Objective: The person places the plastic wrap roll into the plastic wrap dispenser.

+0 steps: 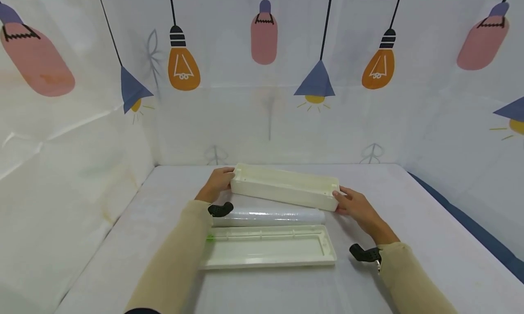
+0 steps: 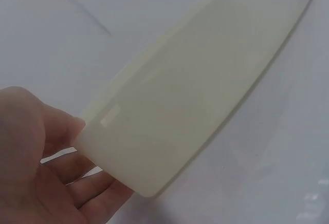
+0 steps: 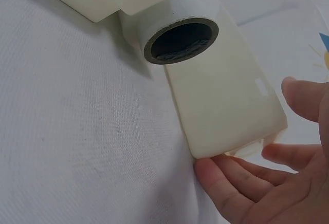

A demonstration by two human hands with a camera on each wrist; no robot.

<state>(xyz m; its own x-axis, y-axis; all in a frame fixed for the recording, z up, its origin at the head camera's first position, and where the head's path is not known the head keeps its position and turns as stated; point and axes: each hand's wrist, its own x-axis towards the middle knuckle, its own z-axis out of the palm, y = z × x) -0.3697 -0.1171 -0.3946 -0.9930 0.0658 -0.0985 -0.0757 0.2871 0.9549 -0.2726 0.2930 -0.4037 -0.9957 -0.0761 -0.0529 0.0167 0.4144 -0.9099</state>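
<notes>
A long cream plastic box (image 1: 282, 186), its hollow side facing up, spans between both hands behind the other items. My left hand (image 1: 221, 179) grips its left end; in the left wrist view the thumb is at one edge and the fingers (image 2: 105, 198) reach around the end. At the opposite end, my right hand (image 1: 354, 207) holds the box with thumb and fingers. A roll of clear plastic wrap (image 1: 270, 216) lies in front of it, its hollow cardboard core (image 3: 154, 53) showing in the right wrist view. Nearest me is a shallow cream lid (image 1: 270, 252), inside up.
A white cloth covers the table (image 1: 413, 268). White sheets with printed lamps form the back wall (image 1: 348, 127) and the sides. A small green mark (image 1: 210, 237) shows at the lid's left, partly behind the left sleeve (image 1: 176, 255).
</notes>
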